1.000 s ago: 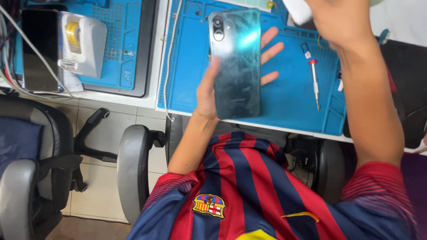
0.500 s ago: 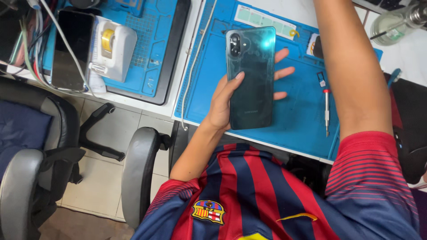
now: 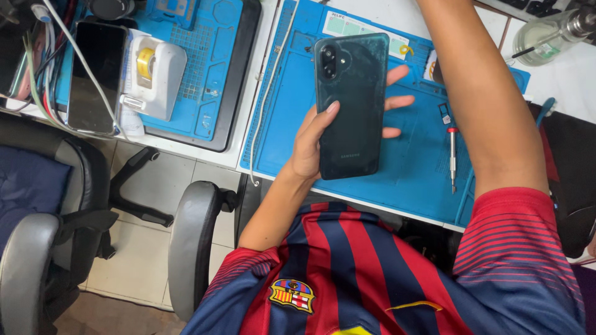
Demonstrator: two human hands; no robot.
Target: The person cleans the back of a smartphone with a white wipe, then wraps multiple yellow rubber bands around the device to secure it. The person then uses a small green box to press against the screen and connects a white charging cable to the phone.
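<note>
Since a moment ago, your view has dropped a little, so the phone in your left hand sits lower and more to the middle of the picture, with the same grip on it. Your left hand is closed around the dark phone, thumb along its left edge and fingers showing past its right edge, back side and camera lenses facing up at you. It is held upright above the blue mat on the desk. Your right arm reaches up across the mat and leaves the picture at the top, so I cannot tell what that hand is doing. A small screwdriver lies on the mat just right of the phone. Off to the left, a second phone lies screen up beside a white tape dispenser.
</note>
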